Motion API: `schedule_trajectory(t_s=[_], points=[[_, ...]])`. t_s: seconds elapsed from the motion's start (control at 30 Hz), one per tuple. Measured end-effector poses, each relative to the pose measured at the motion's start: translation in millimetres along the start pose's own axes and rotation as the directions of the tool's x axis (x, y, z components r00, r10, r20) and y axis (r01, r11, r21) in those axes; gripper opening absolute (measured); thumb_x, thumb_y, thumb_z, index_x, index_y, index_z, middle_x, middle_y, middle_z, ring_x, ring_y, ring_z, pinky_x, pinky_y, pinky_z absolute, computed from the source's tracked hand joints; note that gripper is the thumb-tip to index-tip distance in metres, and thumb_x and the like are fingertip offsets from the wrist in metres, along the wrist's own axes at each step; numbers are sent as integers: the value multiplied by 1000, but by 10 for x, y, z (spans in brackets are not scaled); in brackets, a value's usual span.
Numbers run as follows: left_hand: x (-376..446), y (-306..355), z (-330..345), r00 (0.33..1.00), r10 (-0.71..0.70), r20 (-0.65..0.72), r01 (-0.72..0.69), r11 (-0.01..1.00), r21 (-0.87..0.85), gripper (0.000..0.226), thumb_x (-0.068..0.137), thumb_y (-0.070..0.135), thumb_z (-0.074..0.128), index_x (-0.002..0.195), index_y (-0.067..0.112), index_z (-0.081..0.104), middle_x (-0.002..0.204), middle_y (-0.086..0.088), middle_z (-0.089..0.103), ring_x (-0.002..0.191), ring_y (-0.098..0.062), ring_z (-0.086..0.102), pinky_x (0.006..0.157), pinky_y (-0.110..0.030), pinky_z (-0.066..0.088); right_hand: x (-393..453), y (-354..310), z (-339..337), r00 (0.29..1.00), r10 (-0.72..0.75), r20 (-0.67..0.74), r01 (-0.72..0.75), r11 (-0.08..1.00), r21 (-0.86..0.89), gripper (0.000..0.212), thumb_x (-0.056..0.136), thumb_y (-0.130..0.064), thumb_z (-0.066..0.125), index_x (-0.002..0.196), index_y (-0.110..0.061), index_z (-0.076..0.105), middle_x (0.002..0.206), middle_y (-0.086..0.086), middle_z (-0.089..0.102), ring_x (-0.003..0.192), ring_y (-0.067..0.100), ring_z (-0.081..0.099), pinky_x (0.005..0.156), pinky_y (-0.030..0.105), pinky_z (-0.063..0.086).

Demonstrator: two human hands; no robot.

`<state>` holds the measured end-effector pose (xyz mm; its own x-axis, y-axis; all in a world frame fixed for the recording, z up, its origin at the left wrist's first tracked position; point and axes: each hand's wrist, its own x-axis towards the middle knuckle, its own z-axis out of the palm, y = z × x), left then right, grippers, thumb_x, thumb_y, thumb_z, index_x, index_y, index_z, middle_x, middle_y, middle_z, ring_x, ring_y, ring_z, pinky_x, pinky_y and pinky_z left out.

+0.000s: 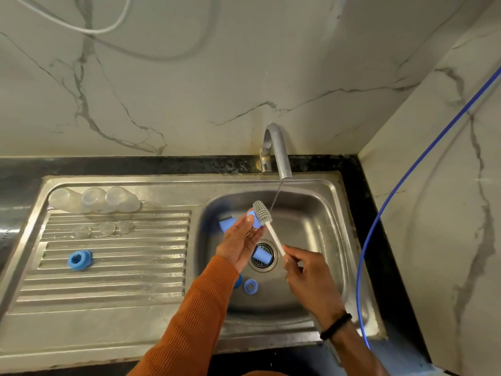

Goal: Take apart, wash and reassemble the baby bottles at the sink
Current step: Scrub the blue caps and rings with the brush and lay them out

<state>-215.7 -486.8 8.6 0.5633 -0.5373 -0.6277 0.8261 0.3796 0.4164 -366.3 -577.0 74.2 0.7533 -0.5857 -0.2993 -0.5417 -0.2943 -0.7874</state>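
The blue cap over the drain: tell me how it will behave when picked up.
The blue cap lies on its side on the drain, so it would probably roll if nudged. It looks like small hollow plastic, so likely light and stiff. The tap is running into the sink, so the cap may be wet and slippery; grip it firmly.

Steel sink unit (113, 316), set in a dark counter (21, 172). Landmark: drain (264, 255).

Far left of drain, at back edge of drainboard: three clear bottles (95, 199) lying side by side. Just in front of them: three clear teats (104, 229). Left of drain, on the ribs: blue ring (78, 260).

On drain: blue cap (260, 255). Just in front of drain, on basin floor: second blue ring (250, 286).
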Motion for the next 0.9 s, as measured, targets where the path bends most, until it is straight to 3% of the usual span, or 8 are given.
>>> schedule_trajectory(t_s=[0.1,0.27,0.33,0.43,0.57,0.67,0.77,0.9], points=[[6,-85,21,999,22,-24,-22,1000,-18,33,101,9,62,131,-4,63,131,-22,68,106,-26,72,95,-35,60,79,-34,17,998,66,-3,-65,995,75,18,100,-4,54,100,-1,72,71,12,62,60,13,50,61,48,53],[110,46,-1,983,63,-174,-55,997,53,38,94,26,75,124,5,69,107,-10,79,93,-15,77,85,-28,61,-270,36,75,999,37,31,-40,994,104,33,102,-15,60,118,-40,73,80,-11,68,68,3,60,68,26,55],[128,19,22,977,47,-207,-33,997,71,36,92,30,77,119,8,71,100,-6,81,87,-11,77,81,-25,60,-312,40,105,999,46,-3,-46,997,54,31,102,-18,60,123,-36,73,86,-10,70,71,3,62,69,21,55],[94,-69,67,977,31,-212,-24,999,37,38,91,33,78,121,10,73,113,-9,78,106,-16,74,96,-30,59,-204,-60,127,999,37,-34,-37,999,-10,25,102,-14,57,115,-23,76,88,-9,72,76,5,63,71,18,52],[30,-178,81,978,30,-209,-21,999,46,39,93,30,77,123,6,71,120,-13,75,110,-18,73,96,-29,59,13,-242,123,998,27,-54,-28,999,-21,18,99,-6,51,91,1,66,76,16,62,63,17,47,63,40,47],[22,-176,10,968,20,-251,8,994,108,38,96,33,74,124,7,70,119,-13,73,108,-18,73,95,-29,60,-110,-299,175,998,19,-58,-20,999,-26,19,99,-5,51,88,0,66,75,15,61,63,9,44,63,39,47],[79,-118,-50,977,-9,-214,44,987,157,32,98,27,71,123,7,72,111,-11,74,88,-9,74,72,-20,62,-415,-213,233,996,23,-81,-24,1000,-18,19,101,-9,52,105,-4,69,75,8,63,64,6,46,65,33,48],[-3,-197,-39,994,-67,-89,80,985,153,45,94,31,74,130,5,67,121,-7,73,110,-12,70,88,-24,58,-412,-208,232,986,80,-147,-80,997,7,18,100,-8,52,95,-2,68,68,9,54,61,7,41,59,29,40]])
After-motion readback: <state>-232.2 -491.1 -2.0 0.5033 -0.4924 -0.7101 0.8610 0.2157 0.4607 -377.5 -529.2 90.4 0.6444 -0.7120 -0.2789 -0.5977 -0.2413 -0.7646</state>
